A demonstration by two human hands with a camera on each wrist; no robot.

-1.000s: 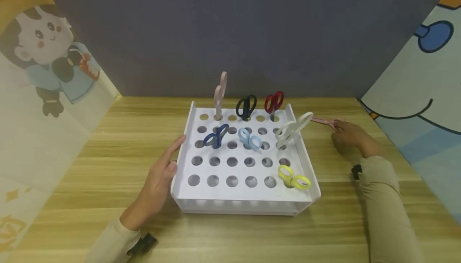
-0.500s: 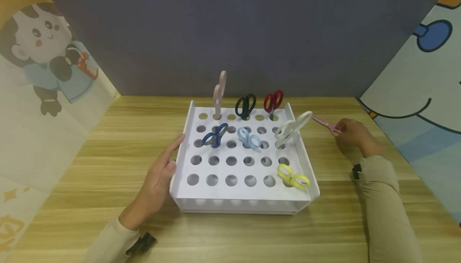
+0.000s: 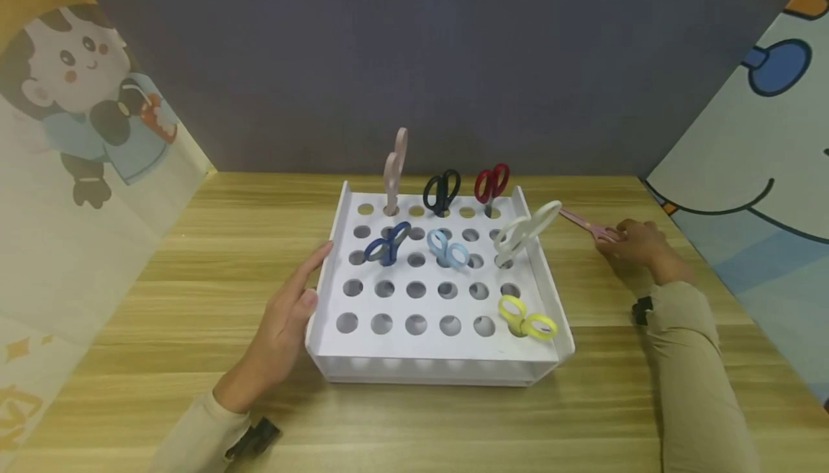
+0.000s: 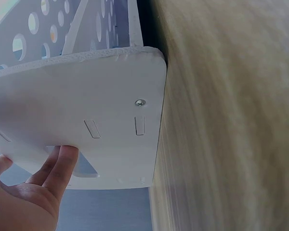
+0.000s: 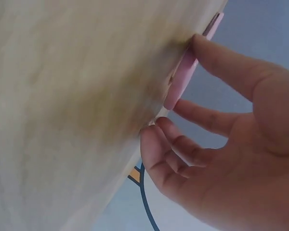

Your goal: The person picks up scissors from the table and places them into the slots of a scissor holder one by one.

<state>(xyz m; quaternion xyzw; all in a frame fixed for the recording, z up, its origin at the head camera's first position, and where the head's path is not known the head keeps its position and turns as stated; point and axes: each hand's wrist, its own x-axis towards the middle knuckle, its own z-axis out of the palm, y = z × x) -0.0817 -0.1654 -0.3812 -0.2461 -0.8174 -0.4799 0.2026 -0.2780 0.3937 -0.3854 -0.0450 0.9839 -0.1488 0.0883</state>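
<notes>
Flat on the table, pink scissors (image 3: pixel 584 224) lie to the right of a white rack (image 3: pixel 414 348), blades toward it. My right hand (image 3: pixel 640 242) pinches their handle; in the right wrist view the thumb and index finger touch the pink handle (image 5: pixel 184 77) from two sides, the other fingers loosely bent. My left hand (image 3: pixel 280 327) rests against the rack's left side with fingers extended. Two of its fingertips reach the cutout in the side panel (image 4: pixel 48 101). Several scissors stand in the rack's holes, including white ones (image 3: pixel 518 234) and yellow ones (image 3: pixel 516 320).
The rack also carries pale pink (image 3: pixel 392 174), black (image 3: pixel 442 192), red (image 3: pixel 490 188), dark blue (image 3: pixel 388 244) and light blue scissors (image 3: pixel 447 248). A grey wall (image 3: pixel 414 62) closes the back of the wooden table (image 3: pixel 427 426). Cartoon-printed panels stand at left and right.
The pink scissors have turned slightly on the table, handle end toward me, and more of their handle shows. My right hand has shifted a little right. The left hand stays on the rack.
</notes>
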